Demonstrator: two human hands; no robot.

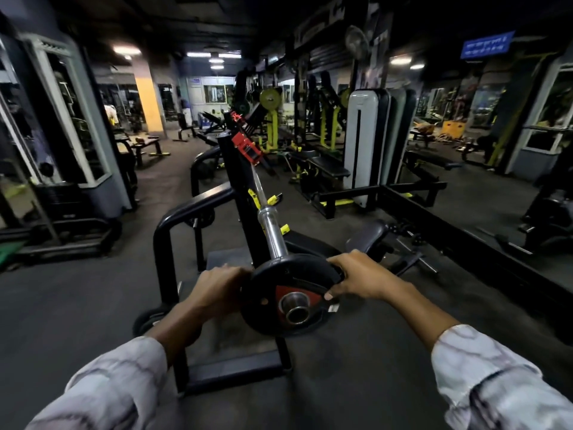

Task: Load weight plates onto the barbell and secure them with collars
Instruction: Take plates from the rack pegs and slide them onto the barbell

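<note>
A black weight plate [273, 283] with a red inner ring sits on the near end of the chrome barbell sleeve [273, 235], whose tip pokes through the plate's hole. My left hand [218, 287] grips the plate's left rim and my right hand [356, 276] grips its right rim. The barbell [259, 189] runs away from me across a black rack [238, 181]. A red collar-like clamp [246, 147] sits farther along the bar; a second red one [237, 117] lies beyond it.
Black curved rack rails [186, 212] stand left of the bar. A small wheel or plate [148, 316] rests low by the rack foot. A grey padded machine [362, 144] and a black frame [403, 197] stand right. Benches and yellow machines fill the background.
</note>
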